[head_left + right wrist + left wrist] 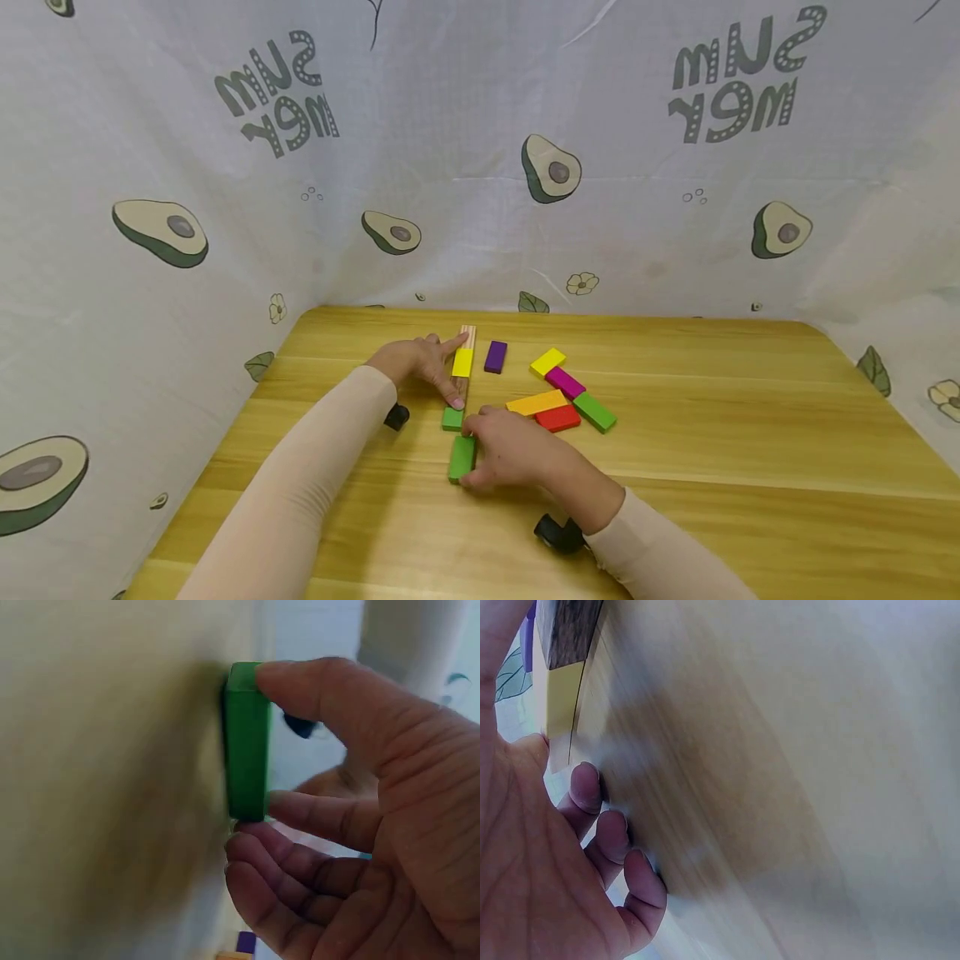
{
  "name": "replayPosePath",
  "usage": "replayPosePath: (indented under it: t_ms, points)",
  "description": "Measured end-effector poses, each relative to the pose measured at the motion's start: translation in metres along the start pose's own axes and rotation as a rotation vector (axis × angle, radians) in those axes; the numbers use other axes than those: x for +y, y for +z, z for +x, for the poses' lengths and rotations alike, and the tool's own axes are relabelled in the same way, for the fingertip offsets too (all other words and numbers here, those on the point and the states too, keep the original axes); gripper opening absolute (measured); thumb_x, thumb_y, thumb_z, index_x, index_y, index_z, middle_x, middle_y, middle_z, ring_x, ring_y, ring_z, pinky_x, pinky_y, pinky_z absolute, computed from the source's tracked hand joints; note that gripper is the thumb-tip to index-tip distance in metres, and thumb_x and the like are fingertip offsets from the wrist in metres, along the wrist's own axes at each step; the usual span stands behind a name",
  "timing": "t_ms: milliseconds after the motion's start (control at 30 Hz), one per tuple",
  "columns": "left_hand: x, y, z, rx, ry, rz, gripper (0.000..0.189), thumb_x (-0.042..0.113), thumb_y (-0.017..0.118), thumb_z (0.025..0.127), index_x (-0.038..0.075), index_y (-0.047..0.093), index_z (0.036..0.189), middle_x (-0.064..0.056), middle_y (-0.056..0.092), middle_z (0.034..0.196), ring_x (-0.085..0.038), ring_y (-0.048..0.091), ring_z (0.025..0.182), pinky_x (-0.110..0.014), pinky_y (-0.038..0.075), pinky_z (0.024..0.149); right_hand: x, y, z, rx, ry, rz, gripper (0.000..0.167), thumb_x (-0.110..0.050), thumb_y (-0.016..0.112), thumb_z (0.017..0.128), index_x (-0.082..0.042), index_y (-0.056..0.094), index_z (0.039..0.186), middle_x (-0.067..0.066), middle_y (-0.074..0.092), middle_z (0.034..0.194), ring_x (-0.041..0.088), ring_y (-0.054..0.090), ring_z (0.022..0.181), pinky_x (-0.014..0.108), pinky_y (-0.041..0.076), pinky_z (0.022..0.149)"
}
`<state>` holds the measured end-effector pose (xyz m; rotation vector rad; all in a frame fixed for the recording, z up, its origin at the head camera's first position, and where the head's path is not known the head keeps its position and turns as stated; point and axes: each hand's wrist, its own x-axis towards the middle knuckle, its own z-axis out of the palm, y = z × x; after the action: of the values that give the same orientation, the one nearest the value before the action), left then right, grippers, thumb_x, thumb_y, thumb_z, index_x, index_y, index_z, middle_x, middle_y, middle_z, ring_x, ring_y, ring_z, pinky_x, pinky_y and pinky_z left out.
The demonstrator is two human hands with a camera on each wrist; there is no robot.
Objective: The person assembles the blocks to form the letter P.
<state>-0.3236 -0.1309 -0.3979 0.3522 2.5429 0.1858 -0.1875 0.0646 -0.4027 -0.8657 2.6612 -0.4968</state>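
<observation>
The right hand pinches a green block end to end, thumb on the near end, forefinger at the far one, the other fingers loosely bent. It reaches in from the right, palm facing left. Whether the block touches the table is hard to tell. Just beyond the block lies a small green block, in line with brown, yellow and pale blocks. The left hand spans these from the left, thumb and forefinger spread wide: the thumb partly covers the brown block's near end, the forefinger the pale one. Its other fingers are gently bent, hidden in the head view. A purple block lies to the right.
</observation>
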Motion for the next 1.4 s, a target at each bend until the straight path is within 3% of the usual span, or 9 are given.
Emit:
replayPosePath:
  t_ms: [100,300,533,833,1400]
  points:
    - [0.0,0.0,0.001,-0.004,0.001,-0.005,0.142,0.08,0.085,0.053,0.05,-0.002,0.161,-0.014,0.028,0.162,-0.039,0.037,0.148,-0.064,0.036,0.116,-0.001,0.006,0.002,0.01,0.027,0.002,0.065,-0.051,0.085,0.078,-0.012,0.065,0.125,-0.003,0.063,0.109,0.01,0.055,0.088,0.028,0.053,0.081]
    - [-0.001,-0.001,0.001,-0.008,0.0,-0.005,0.143,0.081,0.085,0.052,0.05,-0.002,0.161,-0.012,0.031,0.16,-0.038,0.04,0.145,-0.061,0.038,0.115,0.002,0.007,0.006,0.061,0.076,0.008,0.068,-0.059,0.087,0.073,-0.007,0.068,0.114,-0.004,0.065,0.094,0.011,0.056,0.081,0.028,0.053,0.076]
    - [-0.001,-0.001,0.0,-0.011,0.006,-0.002,0.142,0.079,0.085,0.054,0.048,-0.002,0.162,-0.014,0.031,0.159,-0.038,0.04,0.145,-0.062,0.038,0.116,0.004,0.011,0.012,0.087,0.038,0.06,0.059,-0.055,0.088,0.074,-0.008,0.069,0.105,-0.005,0.059,0.081,0.01,0.052,0.073,0.024,0.047,0.066]
    - [0.0,-0.002,-0.001,-0.004,0.005,-0.017,0.143,0.078,0.087,0.053,0.048,-0.001,0.162,-0.014,0.033,0.158,-0.038,0.042,0.144,-0.061,0.039,0.115,0.003,0.012,0.014,0.117,0.012,0.023,0.057,-0.058,0.086,0.074,-0.009,0.07,0.098,-0.005,0.055,0.073,0.01,0.049,0.069,0.023,0.044,0.063]
    - [-0.003,-0.009,0.004,-0.017,0.018,-0.02,0.143,0.078,0.086,0.053,0.046,0.001,0.163,-0.013,0.038,0.152,-0.036,0.045,0.139,-0.059,0.041,0.113,0.0,0.01,0.025,0.092,0.074,0.024,0.067,-0.063,0.084,0.074,-0.008,0.071,0.111,-0.004,0.068,0.09,0.009,0.057,0.075,0.025,0.051,0.069]
